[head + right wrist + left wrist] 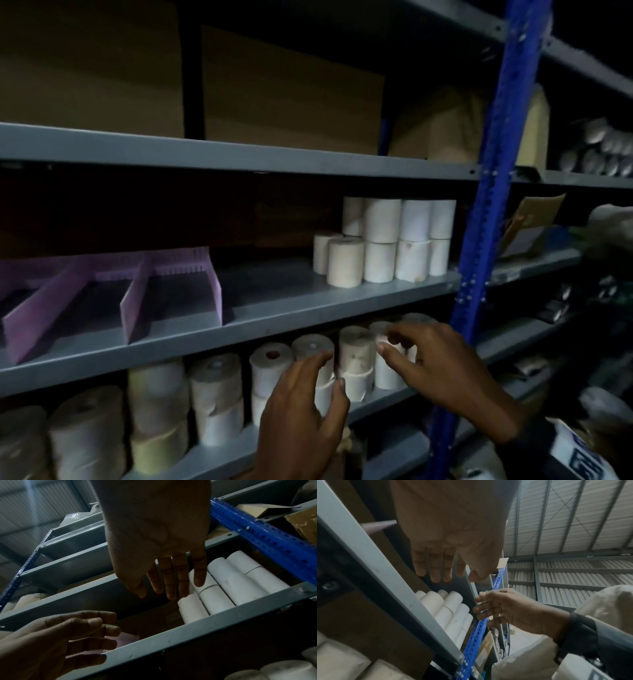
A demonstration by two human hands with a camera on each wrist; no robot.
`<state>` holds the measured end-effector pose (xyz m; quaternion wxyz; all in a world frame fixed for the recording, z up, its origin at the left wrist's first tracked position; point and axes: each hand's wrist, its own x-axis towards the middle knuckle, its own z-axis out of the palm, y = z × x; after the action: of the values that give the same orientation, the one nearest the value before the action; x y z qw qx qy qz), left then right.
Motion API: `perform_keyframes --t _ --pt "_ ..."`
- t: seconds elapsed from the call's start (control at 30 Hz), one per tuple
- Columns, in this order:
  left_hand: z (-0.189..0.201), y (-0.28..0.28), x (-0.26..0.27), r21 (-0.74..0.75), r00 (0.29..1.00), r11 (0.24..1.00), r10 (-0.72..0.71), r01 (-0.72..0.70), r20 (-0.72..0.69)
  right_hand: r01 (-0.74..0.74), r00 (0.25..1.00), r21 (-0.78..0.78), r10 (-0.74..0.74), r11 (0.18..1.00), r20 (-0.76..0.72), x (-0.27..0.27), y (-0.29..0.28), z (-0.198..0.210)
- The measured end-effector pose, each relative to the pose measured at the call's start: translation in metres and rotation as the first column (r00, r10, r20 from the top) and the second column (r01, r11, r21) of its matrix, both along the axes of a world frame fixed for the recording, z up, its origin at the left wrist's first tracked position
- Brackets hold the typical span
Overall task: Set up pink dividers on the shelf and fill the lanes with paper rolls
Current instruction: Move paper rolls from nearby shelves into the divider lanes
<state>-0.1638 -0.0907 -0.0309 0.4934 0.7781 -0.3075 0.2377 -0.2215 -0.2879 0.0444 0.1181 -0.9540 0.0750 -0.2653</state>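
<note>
A grey metal shelf (342, 301) carries the pink plastic dividers (137, 301) on its left part, standing upright in a toothed pink back rail and forming open lanes with nothing in them. At the right end of the same shelf stands a stack of white paper rolls (387, 240), two high, well apart from the dividers. A blue perforated steel upright (479, 240) rises just right of that stack. The board above holds brown cardboard boxes (274, 96). The bay right of the upright shows dim, blurred goods that cannot be made out.

On the lower shelf, a long row of cream and white paper rolls (215, 394) stands on end, also two high, under the front lip of the divider shelf.

Both hands are in front of this lower row, below and right of the dividers. The left hand (301, 411) has its fingers spread and loosely bent, near the rolls; whether they touch cannot be told. The right hand (442, 370) is just beside it, fingers likewise apart and relaxed, tips at the top of a white roll. Neither hand holds anything, as the wrist views also show.
</note>
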Motion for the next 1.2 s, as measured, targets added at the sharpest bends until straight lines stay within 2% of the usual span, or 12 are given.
perform_keyframes --t 0.2,0.43,0.6,0.7,0.77,0.83,0.93,1.03,1.1,1.2 --pt "0.004 -0.058 0.078 -0.011 0.997 0.997 0.078 -0.078 0.024 -0.053 0.998 -0.045 0.054 0.998 0.037 0.081 -0.054 0.019" --pt "0.021 -0.122 0.171 -0.022 0.99 0.99 0.139 -0.139 0.016 -0.102 0.993 -0.204 0.111 0.974 0.037 0.187 -0.099 0.05" --pt "0.032 -0.149 0.204 0.129 0.963 0.954 0.271 -0.269 -0.002 -0.135 0.99 -0.255 0.143 0.957 0.013 0.244 -0.109 0.063" --pt "0.026 -0.16 0.208 0.206 0.933 0.912 0.359 -0.356 0.024 -0.119 0.991 -0.306 0.094 0.944 -0.094 0.267 -0.106 0.061" --pt "0.023 -0.163 0.208 0.227 0.925 0.898 0.38 -0.376 0.027 -0.105 0.987 -0.349 0.056 0.931 -0.148 0.273 -0.104 0.061" --pt "0.024 -0.164 0.206 0.25 0.913 0.881 0.407 -0.402 0.034 -0.126 0.986 -0.357 0.077 0.926 -0.148 0.271 -0.105 0.063" --pt "0.025 -0.165 0.204 0.287 0.897 0.854 0.439 -0.434 0.05 -0.214 0.976 -0.316 0.186 0.925 -0.116 0.255 -0.108 0.068" --pt "0.026 -0.165 0.202 0.271 0.9 0.863 0.434 -0.426 0.034 -0.305 0.952 -0.276 0.296 0.911 -0.077 0.233 -0.105 0.072" --pt "0.028 -0.161 0.197 0.211 0.92 0.898 0.39 -0.387 0.028 -0.356 0.932 -0.245 0.363 0.902 -0.018 0.215 -0.1 0.076" --pt "0.028 -0.15 0.181 0.015 0.967 0.967 0.252 -0.253 0.025 -0.405 0.9 -0.23 0.43 0.885 0.067 0.185 -0.09 0.085"
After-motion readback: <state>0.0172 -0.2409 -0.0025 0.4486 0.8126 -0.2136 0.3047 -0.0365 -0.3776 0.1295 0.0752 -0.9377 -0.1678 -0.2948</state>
